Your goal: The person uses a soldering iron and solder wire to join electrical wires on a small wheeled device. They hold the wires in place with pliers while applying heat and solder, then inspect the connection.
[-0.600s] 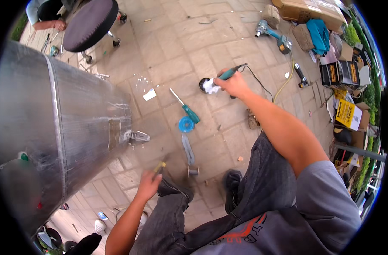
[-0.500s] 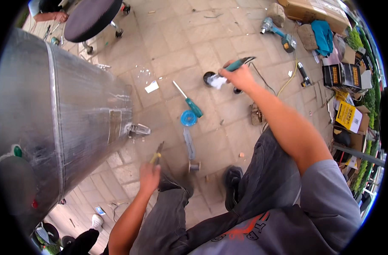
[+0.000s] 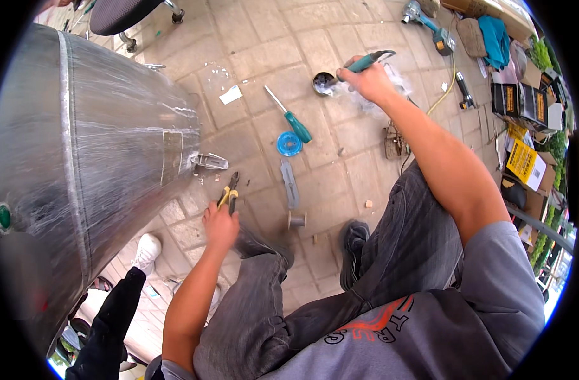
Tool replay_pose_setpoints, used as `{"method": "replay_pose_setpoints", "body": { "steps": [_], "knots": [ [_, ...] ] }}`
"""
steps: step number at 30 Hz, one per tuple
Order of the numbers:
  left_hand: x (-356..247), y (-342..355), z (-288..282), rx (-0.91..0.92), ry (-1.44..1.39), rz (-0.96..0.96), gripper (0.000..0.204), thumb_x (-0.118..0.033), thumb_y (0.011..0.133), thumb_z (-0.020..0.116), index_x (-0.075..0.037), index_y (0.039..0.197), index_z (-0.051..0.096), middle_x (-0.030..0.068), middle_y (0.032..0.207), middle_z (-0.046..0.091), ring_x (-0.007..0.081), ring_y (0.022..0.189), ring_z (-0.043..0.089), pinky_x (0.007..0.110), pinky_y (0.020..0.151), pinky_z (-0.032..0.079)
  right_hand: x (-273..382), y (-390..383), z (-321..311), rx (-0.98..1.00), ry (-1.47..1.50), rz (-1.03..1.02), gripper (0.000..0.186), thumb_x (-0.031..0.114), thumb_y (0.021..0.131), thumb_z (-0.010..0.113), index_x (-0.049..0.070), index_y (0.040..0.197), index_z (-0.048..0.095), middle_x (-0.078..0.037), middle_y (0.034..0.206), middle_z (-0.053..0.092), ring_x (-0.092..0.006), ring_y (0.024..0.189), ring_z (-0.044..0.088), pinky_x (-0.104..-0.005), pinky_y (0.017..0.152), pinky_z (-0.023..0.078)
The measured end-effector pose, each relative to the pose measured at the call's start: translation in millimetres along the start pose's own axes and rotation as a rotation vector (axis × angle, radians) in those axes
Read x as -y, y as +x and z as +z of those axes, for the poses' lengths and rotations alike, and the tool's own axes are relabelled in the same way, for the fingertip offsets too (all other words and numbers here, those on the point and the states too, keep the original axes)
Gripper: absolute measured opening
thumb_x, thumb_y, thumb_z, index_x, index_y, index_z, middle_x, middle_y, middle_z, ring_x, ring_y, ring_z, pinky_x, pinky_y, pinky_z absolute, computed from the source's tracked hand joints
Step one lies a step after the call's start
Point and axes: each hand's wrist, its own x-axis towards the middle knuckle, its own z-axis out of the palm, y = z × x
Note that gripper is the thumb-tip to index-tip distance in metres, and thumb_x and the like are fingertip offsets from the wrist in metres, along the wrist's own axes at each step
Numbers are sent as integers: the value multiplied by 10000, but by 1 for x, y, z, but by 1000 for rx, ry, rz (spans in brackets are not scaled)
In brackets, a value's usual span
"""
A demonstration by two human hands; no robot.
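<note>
My right hand grips a teal-handled soldering iron, its tip at a small round dark tin, with white smoke spreading beside it. My left hand holds yellow-and-black handled pliers, jaws pointing away from me, near a metal latch on the big dull sheet-metal body at left. Between my hands on the paving lie a screwdriver, a blue disc, a grey flat strip and a spool of silvery wire.
An office stool is at top left. A cordless power tool, a black torch-like tool and piled boxes line the right. Another person's leg and white shoe are at lower left.
The view has shifted, so the floor items sit higher. My left hand has raised the pliers toward the latch. Smoke at the tin has spread. The other person's shoe has come further in.
</note>
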Motion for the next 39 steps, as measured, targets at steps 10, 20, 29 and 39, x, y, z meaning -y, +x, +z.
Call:
{"method": "replay_pose_setpoints", "body": {
  "steps": [10, 20, 29, 39],
  "knots": [
    [-3, 4, -1, 42, 46, 2, 296, -204, 768, 620, 8, 970, 662, 241, 1058, 558, 385, 980, 574, 489, 848, 466, -9, 5, -13, -64, 169, 103, 328, 330, 807, 725, 32, 927, 663, -92, 756, 690, -181, 653, 663, -338, 644, 531],
    [-33, -6, -50, -5, -336, -1, 374, -300, 820, 611, -15, 1061, 605, 228, 1089, 539, 416, 961, 601, 496, 840, 506, 19, -3, -38, -187, 627, -90, 253, 192, 864, 684, -16, 982, 601, -92, 772, 642, -152, 601, 614, -289, 550, 511],
    [-37, -55, -165, 165, -659, 271, 411, -407, 834, 707, -23, 969, 650, 142, 949, 570, 303, 885, 587, 366, 817, 470, 76, -70, -106, -132, 746, -148, 279, 204, 895, 656, -29, 1018, 561, -104, 835, 623, -146, 639, 596, -286, 580, 535],
    [-96, -166, -316, 140, -754, 367, 447, -407, 895, 654, 18, 1025, 606, 162, 1010, 560, 324, 987, 564, 384, 871, 454, 131, -118, -118, -77, 956, -132, 291, 223, 898, 650, -3, 1055, 553, -103, 873, 630, -160, 665, 606, -284, 604, 539]
  ]
}}
